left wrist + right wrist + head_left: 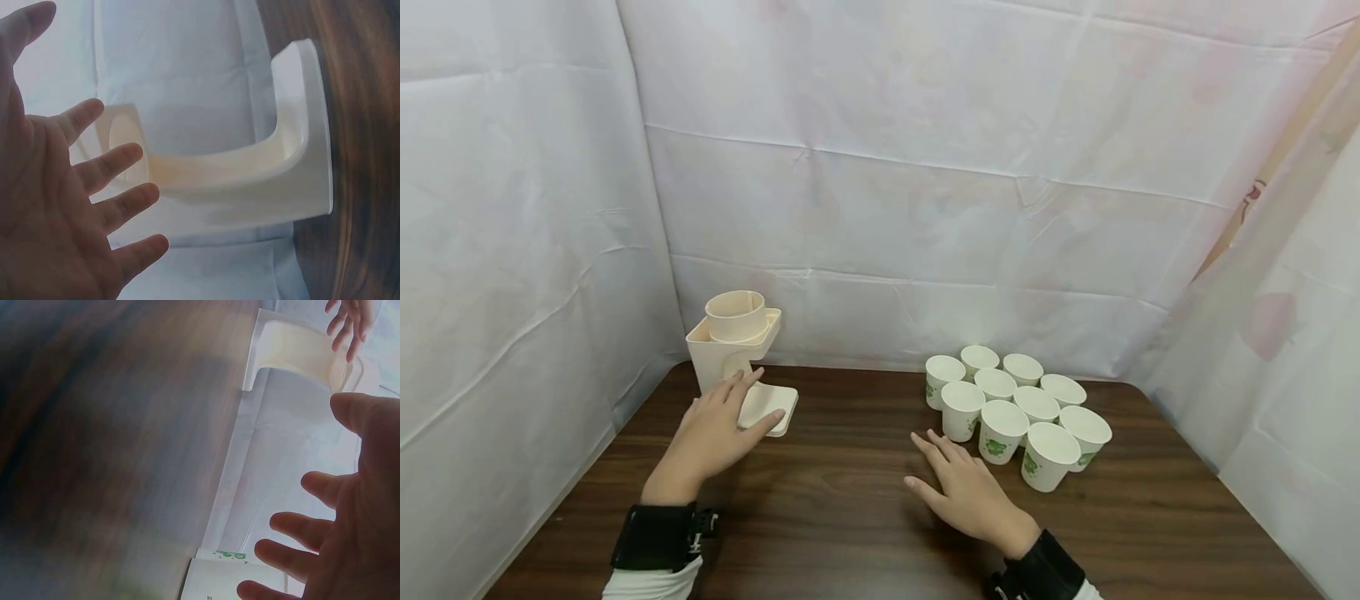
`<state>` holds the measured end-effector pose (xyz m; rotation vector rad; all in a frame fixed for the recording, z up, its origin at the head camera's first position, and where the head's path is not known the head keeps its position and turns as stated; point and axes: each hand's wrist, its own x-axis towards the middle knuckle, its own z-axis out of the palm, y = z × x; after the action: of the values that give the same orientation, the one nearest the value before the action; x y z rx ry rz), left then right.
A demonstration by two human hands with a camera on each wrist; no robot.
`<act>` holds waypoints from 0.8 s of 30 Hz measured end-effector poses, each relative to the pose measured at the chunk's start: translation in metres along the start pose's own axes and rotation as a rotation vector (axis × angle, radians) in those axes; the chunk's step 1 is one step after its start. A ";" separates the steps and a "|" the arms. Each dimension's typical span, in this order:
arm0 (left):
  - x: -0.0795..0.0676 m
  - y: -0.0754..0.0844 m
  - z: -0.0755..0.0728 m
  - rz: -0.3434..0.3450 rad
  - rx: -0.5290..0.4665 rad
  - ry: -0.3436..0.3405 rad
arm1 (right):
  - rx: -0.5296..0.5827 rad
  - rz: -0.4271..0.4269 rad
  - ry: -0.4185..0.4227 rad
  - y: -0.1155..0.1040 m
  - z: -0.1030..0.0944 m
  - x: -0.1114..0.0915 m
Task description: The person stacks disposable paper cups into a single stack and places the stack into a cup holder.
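A cream plastic stand rises at the table's back left, with a round open collar on top and a flat square foot low down. My left hand hovers before it with fingers spread; the left wrist view shows the palm holding nothing. To the right, several white paper cups with green prints stand upright in a tight cluster. My right hand hangs, fingers apart, just left of and nearer than the cups, and in the right wrist view its palm carries nothing.
Both hands are over a dark wood-grain table. White cloth hangs behind it and along both sides. Each wrist wears a black band with a small camera.
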<state>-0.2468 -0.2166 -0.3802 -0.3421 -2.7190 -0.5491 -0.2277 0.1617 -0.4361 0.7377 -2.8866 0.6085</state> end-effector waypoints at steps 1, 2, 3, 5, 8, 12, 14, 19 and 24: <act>0.000 -0.001 -0.002 -0.007 -0.003 -0.006 | 0.001 0.001 -0.002 0.000 0.000 0.000; 0.000 -0.002 -0.003 -0.013 -0.008 -0.009 | 0.007 0.002 -0.003 0.000 0.000 0.000; 0.000 -0.003 -0.005 -0.015 -0.010 -0.009 | 0.012 0.001 -0.005 -0.001 0.000 0.000; -0.001 -0.005 -0.006 -0.015 -0.019 -0.004 | 0.025 -0.003 -0.011 -0.002 0.000 0.001; -0.002 -0.009 -0.009 -0.015 -0.037 0.010 | 0.048 -0.016 -0.023 -0.007 -0.001 0.003; -0.002 -0.018 -0.013 -0.027 -0.068 0.016 | 0.058 -0.043 -0.024 -0.014 0.000 0.008; -0.002 -0.023 -0.013 -0.048 -0.083 0.003 | 0.057 -0.057 -0.018 -0.018 0.000 0.010; -0.004 -0.035 -0.016 -0.101 -0.107 0.000 | 0.063 -0.097 -0.017 -0.027 0.003 0.015; -0.007 -0.045 -0.014 -0.144 -0.128 0.030 | 0.059 -0.118 -0.031 -0.032 0.006 0.018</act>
<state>-0.2497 -0.2641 -0.3852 -0.1683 -2.7005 -0.7639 -0.2283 0.1258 -0.4269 0.9260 -2.8387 0.6759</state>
